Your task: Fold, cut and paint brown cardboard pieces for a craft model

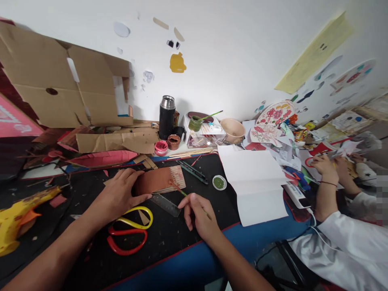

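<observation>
A strip of corrugated cardboard [156,180] lies on the black mat, mostly coated in brown paint, with bare ridges at its right end. My left hand [124,186] grips its left end, fingers along the top and thumb at the near edge. In my right hand [198,212] is a thin paintbrush [180,189], its brown tip touching the strip near the unpainted ridges. Just below the strip lies a clear ruler [165,205]. Scissors with yellow and red handles [129,244] rest beneath my left hand, their blades hidden.
Open jars of brown paint [173,142] and pink paint [161,148] stand behind, near a black flask [167,118]. A lid of green paint [219,182] and white paper [257,182] lie rightward. A yellow glue gun [18,222] is left. Another person's hand [325,169] works at right.
</observation>
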The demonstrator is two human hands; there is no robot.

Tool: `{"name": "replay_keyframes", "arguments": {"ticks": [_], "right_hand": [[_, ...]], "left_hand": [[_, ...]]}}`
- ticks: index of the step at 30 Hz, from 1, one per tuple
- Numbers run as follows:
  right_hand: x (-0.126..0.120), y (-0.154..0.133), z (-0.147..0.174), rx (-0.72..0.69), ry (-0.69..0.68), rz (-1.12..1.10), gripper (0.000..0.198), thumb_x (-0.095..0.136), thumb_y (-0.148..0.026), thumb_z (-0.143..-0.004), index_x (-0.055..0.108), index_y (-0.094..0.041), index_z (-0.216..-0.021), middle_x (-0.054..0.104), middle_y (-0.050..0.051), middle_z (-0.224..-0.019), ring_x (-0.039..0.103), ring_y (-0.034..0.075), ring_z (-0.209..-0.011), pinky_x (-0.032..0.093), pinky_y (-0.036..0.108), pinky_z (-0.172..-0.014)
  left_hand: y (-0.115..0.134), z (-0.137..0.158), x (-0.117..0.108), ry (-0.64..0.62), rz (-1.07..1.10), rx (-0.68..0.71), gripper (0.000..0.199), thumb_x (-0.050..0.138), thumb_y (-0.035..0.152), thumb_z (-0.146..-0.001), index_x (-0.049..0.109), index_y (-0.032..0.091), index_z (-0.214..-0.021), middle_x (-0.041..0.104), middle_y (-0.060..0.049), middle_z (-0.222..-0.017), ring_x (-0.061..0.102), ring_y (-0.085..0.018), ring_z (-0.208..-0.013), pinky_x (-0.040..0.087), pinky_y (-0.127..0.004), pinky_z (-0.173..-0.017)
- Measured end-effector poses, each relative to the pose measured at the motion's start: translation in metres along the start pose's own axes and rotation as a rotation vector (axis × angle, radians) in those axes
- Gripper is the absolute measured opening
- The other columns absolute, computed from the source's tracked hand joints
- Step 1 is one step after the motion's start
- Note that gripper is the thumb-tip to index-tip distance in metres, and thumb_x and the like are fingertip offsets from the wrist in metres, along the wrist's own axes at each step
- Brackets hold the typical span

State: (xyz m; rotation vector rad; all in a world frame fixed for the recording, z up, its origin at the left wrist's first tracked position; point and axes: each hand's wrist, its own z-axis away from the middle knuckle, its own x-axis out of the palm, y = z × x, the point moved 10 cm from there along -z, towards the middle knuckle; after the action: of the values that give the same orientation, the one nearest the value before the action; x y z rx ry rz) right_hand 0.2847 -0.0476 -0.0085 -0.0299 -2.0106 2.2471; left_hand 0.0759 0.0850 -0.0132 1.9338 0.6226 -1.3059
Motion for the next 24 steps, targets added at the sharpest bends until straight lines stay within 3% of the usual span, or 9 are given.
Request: {"name": "replay_keyframes", "arguments": {"ticks": [8,14,24], "right_hand": [[-0.017,0.012,-0.006,0.056,0.085,-0.011,0.068,0.053,-0.077,-0.098,0.076,-0.013,-0.1,0.059,-0.002,-0.054,0.047,0.009,-0.037,0.028,0.02,-0.038],[-0.019,0.014,-0.007,0.029,0.14,-0.038,0.07,0.054,-0.082,-0.094,0.062,-0.017,-0.07,0.039,-0.008,-0.041,0.04,0.009,-0.032,0.028,0.021,-0.037],[-0.021,0.005,-0.003,-0.013,0.158,-0.052,0.067,0.053,-0.078,-0.098,0.054,-0.02,-0.064,0.035,-0.009,-0.04,0.036,0.008,-0.031,0.027,0.02,-0.036]], "left_hand": [[0.0,-0.001,-0.002,0.008,0.021,0.0,0.077,0.061,0.077,-0.087,0.067,0.015,-0.132,0.07,-0.021,-0.128,0.064,-0.042,-0.124,0.053,-0.056,-0.108],[0.001,0.0,-0.001,0.024,0.019,0.033,0.078,0.061,0.078,-0.088,0.066,0.015,-0.133,0.069,-0.02,-0.127,0.064,-0.041,-0.122,0.052,-0.055,-0.108],[0.001,0.0,-0.001,0.017,0.018,0.026,0.078,0.06,0.078,-0.088,0.066,0.015,-0.133,0.069,-0.021,-0.127,0.064,-0.042,-0.122,0.052,-0.056,-0.107]]}}
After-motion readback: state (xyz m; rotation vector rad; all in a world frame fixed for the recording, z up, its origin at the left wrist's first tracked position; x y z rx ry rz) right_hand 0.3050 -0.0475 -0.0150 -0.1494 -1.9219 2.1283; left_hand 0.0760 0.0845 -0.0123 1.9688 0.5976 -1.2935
